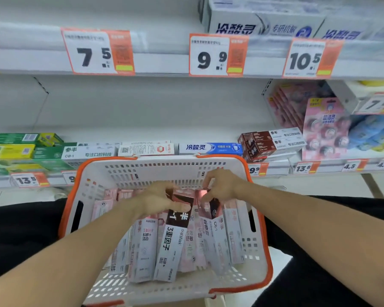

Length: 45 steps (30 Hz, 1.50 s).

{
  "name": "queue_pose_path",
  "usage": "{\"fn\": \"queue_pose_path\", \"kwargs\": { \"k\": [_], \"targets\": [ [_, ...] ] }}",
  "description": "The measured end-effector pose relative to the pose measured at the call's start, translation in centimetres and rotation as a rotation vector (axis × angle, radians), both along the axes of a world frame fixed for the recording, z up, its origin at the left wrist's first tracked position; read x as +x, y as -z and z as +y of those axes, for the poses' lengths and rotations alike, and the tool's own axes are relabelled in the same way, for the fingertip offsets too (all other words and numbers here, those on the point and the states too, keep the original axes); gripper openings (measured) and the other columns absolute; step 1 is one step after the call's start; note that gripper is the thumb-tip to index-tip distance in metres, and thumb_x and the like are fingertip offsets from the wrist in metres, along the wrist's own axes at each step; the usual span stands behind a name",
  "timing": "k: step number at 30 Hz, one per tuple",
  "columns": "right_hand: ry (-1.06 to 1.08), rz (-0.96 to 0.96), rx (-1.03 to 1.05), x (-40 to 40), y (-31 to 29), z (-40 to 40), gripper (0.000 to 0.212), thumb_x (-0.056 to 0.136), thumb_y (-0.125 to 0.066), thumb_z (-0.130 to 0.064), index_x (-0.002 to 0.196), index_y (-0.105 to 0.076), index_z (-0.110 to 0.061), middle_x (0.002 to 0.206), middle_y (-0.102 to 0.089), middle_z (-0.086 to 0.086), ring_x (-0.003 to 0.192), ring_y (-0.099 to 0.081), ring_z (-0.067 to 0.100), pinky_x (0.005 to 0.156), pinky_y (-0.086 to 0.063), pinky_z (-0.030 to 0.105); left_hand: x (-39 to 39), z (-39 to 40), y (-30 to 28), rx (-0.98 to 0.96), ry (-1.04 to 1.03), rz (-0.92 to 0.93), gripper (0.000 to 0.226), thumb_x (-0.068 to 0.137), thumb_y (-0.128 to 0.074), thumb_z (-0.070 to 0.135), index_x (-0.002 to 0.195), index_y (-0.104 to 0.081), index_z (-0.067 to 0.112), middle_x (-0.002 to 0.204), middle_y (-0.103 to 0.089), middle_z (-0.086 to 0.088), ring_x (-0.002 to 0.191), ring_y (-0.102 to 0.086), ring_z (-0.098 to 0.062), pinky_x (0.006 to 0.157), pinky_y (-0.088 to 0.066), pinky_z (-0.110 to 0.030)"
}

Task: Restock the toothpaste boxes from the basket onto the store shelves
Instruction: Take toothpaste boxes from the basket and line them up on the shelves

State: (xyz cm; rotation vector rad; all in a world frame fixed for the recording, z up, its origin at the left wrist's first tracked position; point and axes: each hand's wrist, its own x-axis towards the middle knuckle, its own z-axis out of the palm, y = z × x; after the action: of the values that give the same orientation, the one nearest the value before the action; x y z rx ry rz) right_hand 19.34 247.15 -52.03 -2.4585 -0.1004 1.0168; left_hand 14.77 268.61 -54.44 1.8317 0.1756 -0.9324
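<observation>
Bright even light, edges bowed, perhaps motion-blurred

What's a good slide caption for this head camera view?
Both hands, left hand and right hand, grip toothpaste boxes in a basket below store shelves.

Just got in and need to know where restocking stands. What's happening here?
A person has both hands in a white basket full of toothpaste boxes. The left hand grips a dark-ended box; the right hand pinches another box. Neither box is out yet. The shelf behind has free room.
</observation>
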Motion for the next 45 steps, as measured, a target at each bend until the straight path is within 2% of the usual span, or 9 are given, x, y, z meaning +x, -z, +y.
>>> {"fn": "queue_pose_path", "kwargs": {
  "k": [3, 6, 9, 18, 21, 26, 32, 40, 45],
  "targets": [
    [0.016, 0.029, 0.057, 1.2, -3.1, -0.5, 0.03, 0.071, -0.088, -0.015, 0.096, -0.07, -0.014, 0.105, -0.065, 0.004, 0.083, -0.062, 0.022, 0.06, -0.05, 0.023, -0.4, 0.2, -0.7, -0.125, -0.08, 0.048, 0.048, 0.067, -0.088, 0.012, 0.11, -0.066, 0.01, 0.1, -0.076, -0.008, 0.094, -0.074, -0.022, 0.089, -0.059, -0.041],
    [0.068, 0.035, 0.153, 3.0, -7.0, -0.8, 0.026, 0.069, -0.086, -0.002, 0.09, -0.072, -0.011, 0.079, -0.064, 0.021, 0.061, -0.057, 0.026, 0.07, -0.058, 0.041, -0.1, 0.9, -1.4, -0.187, -0.194, 0.024, 0.054, 0.062, -0.088, 0.021, 0.112, -0.067, 0.012, 0.102, -0.077, -0.008, 0.102, -0.072, -0.026, 0.099, -0.054, -0.047],
    [0.052, 0.026, 0.234, 4.6, -11.0, -1.4, 0.024, 0.069, -0.086, 0.0, 0.087, -0.073, -0.008, 0.095, -0.068, 0.032, 0.068, -0.06, 0.028, 0.076, -0.059, 0.043, 0.8, 1.0, -2.2, -0.276, -0.287, -0.019, 0.069, 0.06, -0.093, 0.04, 0.119, -0.067, 0.016, 0.113, -0.075, -0.003, 0.112, -0.068, -0.024, 0.108, -0.045, -0.049],
    [0.056, 0.192, 0.542, 6.5, -14.3, -3.1, 0.029, 0.083, -0.073, 0.003, 0.11, -0.071, -0.007, 0.111, -0.074, 0.006, 0.095, -0.071, 0.022, 0.08, -0.059, 0.032, 1.1, -2.3, -7.8, -0.609, -0.455, -0.017, 0.085, 0.069, -0.086, 0.049, 0.131, -0.057, -0.002, 0.123, -0.066, -0.027, 0.114, -0.064, -0.044, 0.106, -0.044, -0.06],
    [0.093, 0.165, 0.617, 6.3, -13.7, -1.8, 0.03, 0.085, -0.072, 0.002, 0.113, -0.071, -0.01, 0.112, -0.07, 0.02, 0.086, -0.07, 0.018, 0.072, -0.06, 0.03, 0.9, -2.8, -9.1, -0.621, -0.562, -0.024, 0.06, 0.084, -0.073, 0.043, 0.128, -0.063, 0.004, 0.121, -0.069, -0.023, 0.112, -0.067, -0.04, 0.102, -0.049, -0.054],
    [0.163, 0.113, 0.716, 6.1, -13.5, -0.4, 0.038, 0.083, -0.076, -0.002, 0.119, -0.065, -0.007, 0.089, -0.074, 0.007, 0.077, -0.072, 0.018, 0.081, -0.061, 0.041, 0.4, -2.7, -10.6, -0.606, -0.614, -0.083, 0.042, 0.081, -0.073, 0.013, 0.121, -0.065, 0.002, 0.111, -0.073, -0.021, 0.097, -0.073, -0.037, 0.072, -0.06, -0.039],
    [0.21, 0.074, 0.806, 5.6, -15.6, -0.3, 0.046, 0.072, -0.082, -0.003, 0.114, -0.063, -0.003, 0.094, -0.072, 0.008, 0.077, -0.074, 0.02, 0.066, -0.059, 0.03, -0.1, -1.9, -12.3, -0.618, -0.588, -0.222, 0.058, 0.067, -0.082, 0.004, 0.122, -0.063, -0.002, 0.113, -0.07, -0.028, 0.102, -0.069, -0.047, 0.083, -0.058, -0.054],
    [0.17, 0.001, 0.92, 4.5, -17.3, 0.7, 0.069, 0.062, -0.08, -0.051, 0.107, -0.065, -0.002, 0.103, -0.074, 0.014, 0.09, -0.07, 0.024, 0.091, -0.054, 0.043, 0.3, -1.2, -17.6, -0.608, -0.672, -0.393, 0.057, 0.061, -0.081, 0.008, 0.115, -0.067, 0.0, 0.106, -0.074, -0.024, 0.092, -0.073, -0.043, 0.071, -0.059, -0.044],
    [-0.169, 0.053, 0.726, 4.1, -17.3, 0.2, 0.069, 0.07, -0.089, -0.035, 0.13, -0.058, -0.023, 0.13, -0.064, 0.007, 0.119, -0.064, 0.033, 0.103, -0.048, 0.058, 1.5, 0.9, -22.2, -0.586, -0.669, -0.48, 0.036, 0.062, -0.081, 0.002, 0.098, -0.076, 0.005, 0.094, -0.077, -0.016, 0.075, -0.075, -0.028, 0.057, -0.058, -0.031]
  ]
}}
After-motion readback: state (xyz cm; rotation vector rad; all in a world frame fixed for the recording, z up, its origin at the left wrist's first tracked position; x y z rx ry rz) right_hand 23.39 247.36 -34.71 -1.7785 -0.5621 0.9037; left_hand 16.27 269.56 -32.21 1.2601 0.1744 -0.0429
